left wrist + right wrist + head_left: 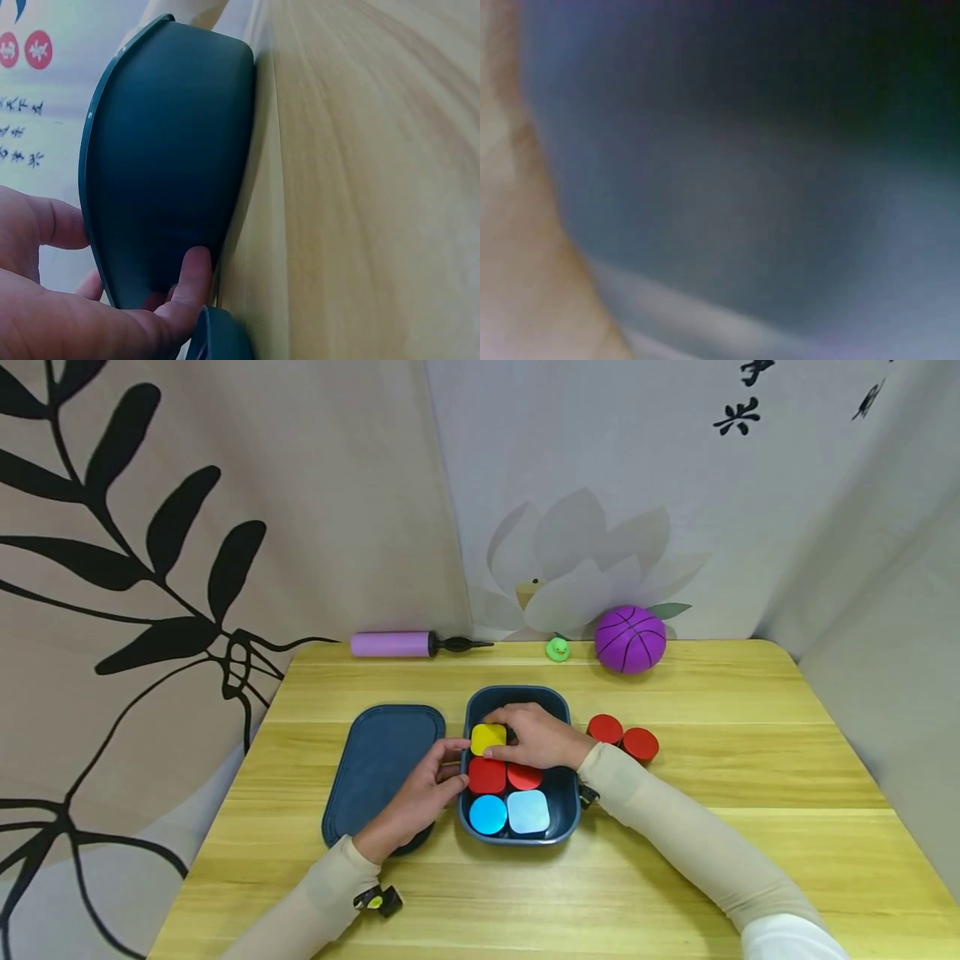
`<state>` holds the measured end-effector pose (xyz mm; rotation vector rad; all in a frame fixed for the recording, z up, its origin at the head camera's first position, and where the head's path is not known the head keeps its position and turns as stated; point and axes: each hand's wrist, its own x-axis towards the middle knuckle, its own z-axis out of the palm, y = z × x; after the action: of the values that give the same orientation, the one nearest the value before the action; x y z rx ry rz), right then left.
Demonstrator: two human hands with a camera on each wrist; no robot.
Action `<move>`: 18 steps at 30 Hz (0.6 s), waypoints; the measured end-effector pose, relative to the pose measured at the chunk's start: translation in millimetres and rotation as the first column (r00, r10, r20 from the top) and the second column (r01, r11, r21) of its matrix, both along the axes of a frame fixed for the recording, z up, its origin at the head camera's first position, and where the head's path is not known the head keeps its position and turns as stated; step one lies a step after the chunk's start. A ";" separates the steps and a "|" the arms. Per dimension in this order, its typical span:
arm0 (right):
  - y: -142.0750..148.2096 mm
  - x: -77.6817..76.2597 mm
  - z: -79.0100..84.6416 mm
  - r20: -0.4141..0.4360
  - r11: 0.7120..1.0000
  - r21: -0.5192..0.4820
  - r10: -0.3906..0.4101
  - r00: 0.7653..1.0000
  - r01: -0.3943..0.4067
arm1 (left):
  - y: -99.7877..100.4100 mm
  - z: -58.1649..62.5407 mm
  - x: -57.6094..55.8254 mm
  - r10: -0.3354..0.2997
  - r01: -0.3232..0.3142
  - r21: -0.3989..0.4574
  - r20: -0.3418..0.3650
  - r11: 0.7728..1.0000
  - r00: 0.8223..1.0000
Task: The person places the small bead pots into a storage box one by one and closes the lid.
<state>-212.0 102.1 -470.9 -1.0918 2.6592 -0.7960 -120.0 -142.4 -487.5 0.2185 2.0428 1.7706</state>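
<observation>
A dark blue box (pixel 564 806) stands on the wooden table, filled partly with coloured blocks. Inside it my right hand (pixel 543 735) pinches a yellow square block (pixel 487 740) between thumb and fingers. Below that block sit a red squarish block (pixel 486 777) and a red round block (pixel 524 777). Nearest me are a blue round block (pixel 488 815) and a light blue square block (pixel 528 812). My left hand (pixel 420 789) touches the box's left side with extended fingers; the left wrist view shows its fingertips at the rim and outer wall (pixel 169 150). The right wrist view is blurred.
A dark blue lid (pixel 378 768) lies left of the box, partly under my left hand. Two red round blocks (pixel 641 744) are on the table beyond my right wrist. Along the back edge lie a purple pump (pixel 392 644), a green toy duck (pixel 557 649) and a purple ball (pixel 631 640).
</observation>
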 end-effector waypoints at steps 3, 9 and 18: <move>1.3 -0.2 1.9 -0.003 1.000 -0.013 -0.001 1.000 0.001 | 0.4 -0.4 -0.3 0.001 -0.001 -0.003 -0.005 1.000 1.000; 5.7 0.9 9.2 0.012 0.999 -0.050 -0.006 1.000 0.007 | 1.1 -1.4 -0.4 -0.001 0.000 -0.012 -0.013 1.000 1.000; 20.1 2.7 24.0 0.050 0.987 -0.161 -0.024 0.998 0.032 | 1.1 -0.9 -0.3 0.013 -0.014 -0.020 -0.012 1.000 1.000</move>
<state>-209.4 122.2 -446.9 -1.0586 2.6140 -1.0453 -120.3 -141.3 -488.4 0.2104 2.0741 1.7605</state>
